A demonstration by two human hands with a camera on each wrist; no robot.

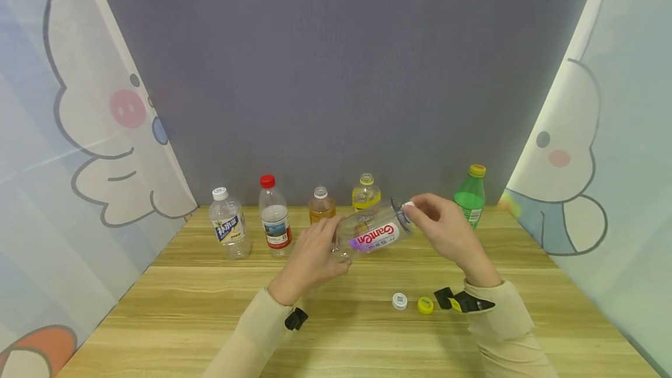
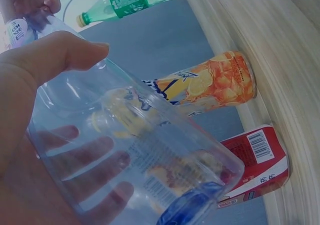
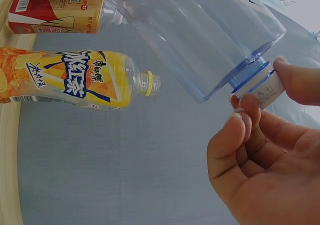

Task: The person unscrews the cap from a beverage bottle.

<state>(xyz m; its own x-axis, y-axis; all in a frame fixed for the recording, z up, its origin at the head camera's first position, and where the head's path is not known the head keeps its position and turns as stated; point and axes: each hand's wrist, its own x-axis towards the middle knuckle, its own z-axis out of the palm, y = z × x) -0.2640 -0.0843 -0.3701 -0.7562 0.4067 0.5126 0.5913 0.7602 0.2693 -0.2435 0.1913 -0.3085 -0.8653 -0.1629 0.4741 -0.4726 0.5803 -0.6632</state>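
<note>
"What do I have on the head view?"

"I see a clear, boxy bottle (image 1: 374, 234) with red lettering on its label, tilted above the bench (image 1: 357, 343), neck upward and to the right. My left hand (image 1: 314, 252) grips its body."

"And the cap?"

"White cap (image 3: 262, 89), dark print on its side, at the bottle's mouth, pinched by my right hand (image 1: 445, 227). I can't tell how tight it sits."

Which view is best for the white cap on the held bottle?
Right wrist: the white cap is large there, with print visible on its side, pinched by the right hand. Head shows it small, partly covered by that hand; left wrist catches its printed top near the picture's left edge.
</note>
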